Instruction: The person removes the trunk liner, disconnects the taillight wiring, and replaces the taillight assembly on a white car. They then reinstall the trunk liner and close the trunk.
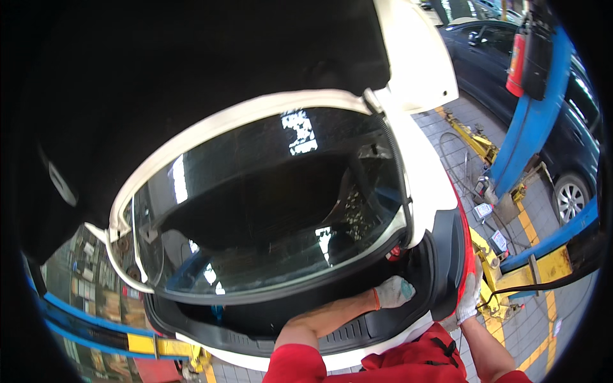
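The rear of a white car stands in front of me with its tailgate point(418, 54) raised. My left hand point(396, 292), in a pale work glove with a teal patch, reaches into the boot by the dark side trim point(418, 271). Its fingers are curled closed, and whatever they may grip is hidden. Outside the body, my right hand point(470, 297), also gloved, lies along the outer side of the red tail light point(465, 252). Its fingers appear stretched upward against the lamp, partly hidden by it.
Reflective rear glass point(268, 198) fills the middle. Black sill trim point(345, 335) edges the boot. On the right are a blue lift post point(530, 127), yellow lift arm point(536, 274), red extinguisher point(516, 67), bottles point(483, 212) and a dark car point(488, 60). Shelves point(96, 274) stand left.
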A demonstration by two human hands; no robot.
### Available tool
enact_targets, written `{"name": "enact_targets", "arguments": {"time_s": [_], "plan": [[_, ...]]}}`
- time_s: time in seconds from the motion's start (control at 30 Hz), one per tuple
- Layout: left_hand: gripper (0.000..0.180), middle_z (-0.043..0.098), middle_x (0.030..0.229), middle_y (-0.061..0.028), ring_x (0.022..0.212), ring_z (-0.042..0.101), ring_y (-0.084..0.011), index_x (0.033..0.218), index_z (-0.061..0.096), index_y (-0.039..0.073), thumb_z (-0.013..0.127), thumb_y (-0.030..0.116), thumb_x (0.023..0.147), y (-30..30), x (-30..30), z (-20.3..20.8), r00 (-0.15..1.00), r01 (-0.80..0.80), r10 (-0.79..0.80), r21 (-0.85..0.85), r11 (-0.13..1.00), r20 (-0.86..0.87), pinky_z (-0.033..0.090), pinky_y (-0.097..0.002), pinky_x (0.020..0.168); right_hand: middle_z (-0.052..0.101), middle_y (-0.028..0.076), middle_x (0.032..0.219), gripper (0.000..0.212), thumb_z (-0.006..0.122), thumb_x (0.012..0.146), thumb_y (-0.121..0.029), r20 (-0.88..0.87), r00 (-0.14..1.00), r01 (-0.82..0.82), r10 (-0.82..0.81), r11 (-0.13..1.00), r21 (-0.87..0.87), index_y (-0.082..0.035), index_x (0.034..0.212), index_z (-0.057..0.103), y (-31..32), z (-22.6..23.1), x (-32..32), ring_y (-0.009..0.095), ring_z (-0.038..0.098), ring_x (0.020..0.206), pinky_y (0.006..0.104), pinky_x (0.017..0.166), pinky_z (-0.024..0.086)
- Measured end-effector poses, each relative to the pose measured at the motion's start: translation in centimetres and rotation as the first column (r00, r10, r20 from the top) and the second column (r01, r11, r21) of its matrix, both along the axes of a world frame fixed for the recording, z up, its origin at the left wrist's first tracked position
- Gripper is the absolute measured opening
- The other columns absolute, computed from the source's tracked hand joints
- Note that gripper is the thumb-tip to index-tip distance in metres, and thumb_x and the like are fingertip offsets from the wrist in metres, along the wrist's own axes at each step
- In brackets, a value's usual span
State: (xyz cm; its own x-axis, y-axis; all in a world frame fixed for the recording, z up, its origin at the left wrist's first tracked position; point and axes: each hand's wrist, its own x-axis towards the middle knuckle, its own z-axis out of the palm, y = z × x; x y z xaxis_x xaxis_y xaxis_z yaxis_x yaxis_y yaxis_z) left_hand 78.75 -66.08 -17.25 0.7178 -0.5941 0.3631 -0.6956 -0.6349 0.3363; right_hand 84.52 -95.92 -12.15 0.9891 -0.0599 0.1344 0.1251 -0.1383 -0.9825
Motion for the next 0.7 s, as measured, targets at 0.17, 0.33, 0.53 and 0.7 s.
{"name": "enact_targets", "arguments": {"time_s": [0.17,0.33,0.53,0.7], "plan": [[0.022,0.072,0.077,-0.0098,0.07,0.075,-0.0344,0.083,0.072,0.012,0.07,0.031,0.095,-1.4,1.2,-0.3,0.99,0.06,-0.018,0.304,0.951,-0.137,0.06,-0.0506,0.062,0.042,0.015,0.177,0.063,0.047,0.12,-0.035,-0.062,0.998,0.014,-0.011,0.999,0.044,-0.003,0.173,0.038,0.1,1.1,0.2,0.03,0.039,0.162,0.0433,0.135,0.026],[0.031,0.078,0.082,-0.0108,0.076,0.079,-0.0353,0.085,0.078,0.011,0.074,0.041,0.092,-2.4,2.9,-2.3,0.965,0.071,0.02,0.334,0.94,-0.26,0.064,-0.0509,0.066,0.042,0.012,0.176,0.065,0.047,0.121,-0.037,-0.147,0.986,0.069,-0.078,0.996,-0.061,-0.004,0.175,0.035,0.9,3.2,-0.3,0.027,0.044,0.158,0.04,0.132,0.033],[0.031,0.076,0.079,-0.0107,0.072,0.077,-0.0347,0.082,0.077,0.011,0.074,0.041,0.09,-1.9,2.4,-2.9,0.998,0.057,-0.053,0.178,0.982,-0.031,0.062,-0.0492,0.064,0.041,0.011,0.177,0.067,0.046,0.119,-0.045,-0.217,0.975,0.071,-0.045,0.991,0.114,-0.009,0.175,0.037,-0.1,2.7,-0.1,0.03,0.042,0.159,0.0438,0.132,0.033],[0.028,0.07,0.071,-0.0084,0.061,0.07,-0.0331,0.077,0.073,0.012,0.073,0.038,0.088,-1.7,2.2,-3.1,0.997,0.046,-0.055,0.151,0.987,0.056,0.054,-0.0468,0.054,0.038,0.013,0.178,0.068,0.048,0.117,-0.049,-0.138,0.99,-0.003,0.007,1.0,0.029,-0.01,0.173,0.04,-1.4,1.2,0.7,0.032,0.038,0.162,0.048,0.134,0.031]]}}
